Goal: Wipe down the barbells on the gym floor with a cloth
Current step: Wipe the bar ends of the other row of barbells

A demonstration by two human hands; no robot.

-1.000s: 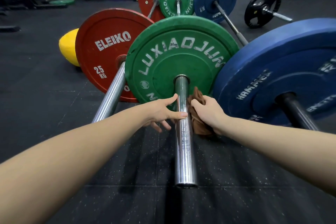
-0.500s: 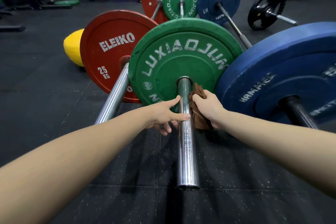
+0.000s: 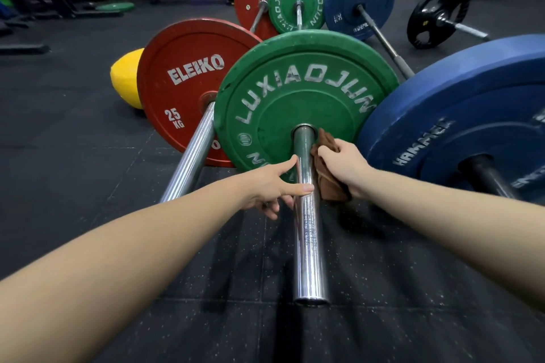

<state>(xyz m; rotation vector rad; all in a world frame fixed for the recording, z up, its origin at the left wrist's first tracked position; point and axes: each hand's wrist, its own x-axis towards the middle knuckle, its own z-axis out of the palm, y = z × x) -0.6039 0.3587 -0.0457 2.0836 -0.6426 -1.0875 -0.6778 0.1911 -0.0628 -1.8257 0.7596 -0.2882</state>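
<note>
The silver bar (image 3: 309, 244) lies on the floor (image 3: 73, 141) and points straight away from the person. Its near end is close to the bottom edge of the floor in view. Its far end goes into the middle of the big green plate (image 3: 295, 91).

The two hands sit on each side of this bar, close to the plate. The right hand (image 3: 343, 162) is a bit nearer the plate. It grasps the brown cloth (image 3: 327, 183) and holds it against the right side of the bar. The left hand (image 3: 271, 183) is loose. Its thumb lies across the top of the bar and one straight finger touches the left side. It is not wrapped round the bar.

I think the next rub must run along the bar, toward the person or back to the plate, not across it.

Now the count. There are four barbells. There is one cloth and there are two hands. Standing plates: two red, with the near red plate (image 3: 182, 82) on the left; two green; two blue, with the near blue plate (image 3: 472, 115) on the right; and one black plate (image 3: 436, 15) far off at the right. One yellow ball (image 3: 125, 76) sits behind the near red plate.
</note>
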